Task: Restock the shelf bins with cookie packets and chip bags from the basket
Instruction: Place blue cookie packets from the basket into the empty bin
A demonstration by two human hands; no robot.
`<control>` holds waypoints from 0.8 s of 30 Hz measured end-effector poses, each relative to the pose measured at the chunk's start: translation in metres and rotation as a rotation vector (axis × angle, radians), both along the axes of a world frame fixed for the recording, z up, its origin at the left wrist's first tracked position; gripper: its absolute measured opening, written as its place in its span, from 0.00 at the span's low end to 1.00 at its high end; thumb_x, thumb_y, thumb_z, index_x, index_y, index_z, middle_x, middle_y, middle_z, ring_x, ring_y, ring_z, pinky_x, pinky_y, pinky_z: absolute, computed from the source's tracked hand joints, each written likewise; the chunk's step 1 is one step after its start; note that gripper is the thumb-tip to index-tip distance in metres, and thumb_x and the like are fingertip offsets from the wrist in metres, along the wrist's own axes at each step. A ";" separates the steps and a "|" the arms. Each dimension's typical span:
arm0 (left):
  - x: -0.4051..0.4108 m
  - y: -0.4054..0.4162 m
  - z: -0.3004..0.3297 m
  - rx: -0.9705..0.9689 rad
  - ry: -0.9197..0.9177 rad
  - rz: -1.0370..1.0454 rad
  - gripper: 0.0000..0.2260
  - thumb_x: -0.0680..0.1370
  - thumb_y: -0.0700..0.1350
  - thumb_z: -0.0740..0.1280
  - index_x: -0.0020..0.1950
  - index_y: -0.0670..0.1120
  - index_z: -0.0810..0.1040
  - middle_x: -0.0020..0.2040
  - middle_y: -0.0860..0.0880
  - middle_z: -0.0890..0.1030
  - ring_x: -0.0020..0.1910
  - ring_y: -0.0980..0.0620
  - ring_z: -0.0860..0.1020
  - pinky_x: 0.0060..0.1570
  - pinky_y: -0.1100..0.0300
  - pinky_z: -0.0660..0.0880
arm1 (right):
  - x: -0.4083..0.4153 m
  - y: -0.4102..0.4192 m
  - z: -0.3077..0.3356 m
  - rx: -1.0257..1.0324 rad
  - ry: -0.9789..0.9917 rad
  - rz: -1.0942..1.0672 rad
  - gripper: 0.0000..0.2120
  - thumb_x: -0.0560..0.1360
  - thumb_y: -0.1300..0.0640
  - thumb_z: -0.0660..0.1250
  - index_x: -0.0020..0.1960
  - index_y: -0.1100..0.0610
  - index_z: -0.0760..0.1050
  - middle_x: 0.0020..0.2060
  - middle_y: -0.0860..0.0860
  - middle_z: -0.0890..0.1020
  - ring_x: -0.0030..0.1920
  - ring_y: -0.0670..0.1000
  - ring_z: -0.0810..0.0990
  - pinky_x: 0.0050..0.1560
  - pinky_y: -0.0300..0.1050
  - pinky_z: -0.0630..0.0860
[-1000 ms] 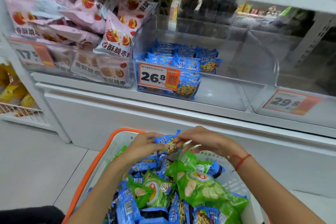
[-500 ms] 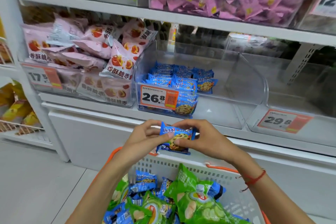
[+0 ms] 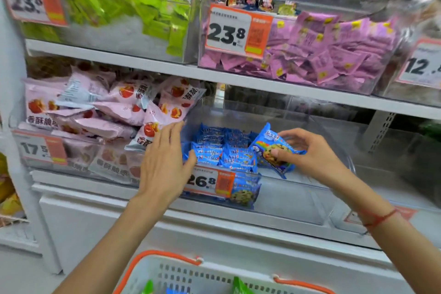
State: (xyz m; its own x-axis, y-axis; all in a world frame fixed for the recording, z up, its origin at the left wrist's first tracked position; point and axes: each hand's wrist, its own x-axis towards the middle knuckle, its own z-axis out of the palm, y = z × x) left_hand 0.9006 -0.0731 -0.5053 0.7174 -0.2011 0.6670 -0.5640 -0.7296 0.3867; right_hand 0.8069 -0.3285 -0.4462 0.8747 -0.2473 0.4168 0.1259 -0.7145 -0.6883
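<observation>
Two hands are reaching into the clear bin on the middle shelf, the one wearing the 26.8 price tag. The right hand is pinching one blue cookie packet between thumb and curled fingers, holding it tilted just above the bin floor, right beside the stack of blue packets already lying there. That stack is filling only the left part of the bin; its packets overlap too much to count exactly, though about eight are showing on top. The left hand is lying flat with fingers straight and close together, its thumb touching the left end of the stack and its fingertips reaching the wall between this bin and the neighbouring one. A red string is circling the right wrist.

To the left, one bin is heaped with pink bags behind a 17.5 tag. On the upper shelf, three bins are showing: green packets, purple packets and a third at the right edge, too blurred to read. Five price tags are visible in all.

At the bottom edge, one white basket with orange handles is standing below the shelf, with scraps of green and blue wrapping peeking over its rim.
</observation>
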 end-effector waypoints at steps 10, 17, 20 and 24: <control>0.001 -0.011 -0.017 -0.143 -0.009 0.000 0.26 0.77 0.43 0.65 0.74 0.42 0.64 0.67 0.45 0.68 0.65 0.45 0.69 0.61 0.50 0.70 | 0.090 -0.050 -0.015 -0.504 0.441 -0.225 0.19 0.68 0.55 0.76 0.57 0.55 0.76 0.52 0.54 0.79 0.50 0.54 0.77 0.45 0.40 0.69; 0.004 -0.015 -0.021 -0.160 -0.022 0.014 0.26 0.76 0.41 0.65 0.74 0.41 0.64 0.66 0.43 0.69 0.64 0.44 0.69 0.60 0.48 0.71 | 0.103 -0.054 -0.040 -0.640 0.363 -0.202 0.18 0.64 0.51 0.79 0.53 0.53 0.82 0.51 0.55 0.78 0.49 0.55 0.77 0.46 0.43 0.73; 0.003 -0.016 -0.022 -0.159 -0.015 0.037 0.25 0.77 0.43 0.63 0.74 0.41 0.63 0.67 0.43 0.69 0.64 0.44 0.68 0.60 0.48 0.70 | 0.103 -0.051 -0.043 -0.666 0.344 -0.184 0.18 0.67 0.51 0.77 0.56 0.53 0.81 0.51 0.54 0.78 0.48 0.53 0.76 0.43 0.40 0.68; 0.001 -0.017 -0.021 -0.159 -0.014 0.042 0.25 0.77 0.43 0.62 0.74 0.42 0.63 0.67 0.44 0.68 0.65 0.45 0.68 0.61 0.49 0.70 | 0.107 -0.047 -0.045 -0.719 0.337 -0.166 0.18 0.70 0.53 0.74 0.59 0.55 0.79 0.52 0.55 0.80 0.50 0.55 0.78 0.43 0.39 0.66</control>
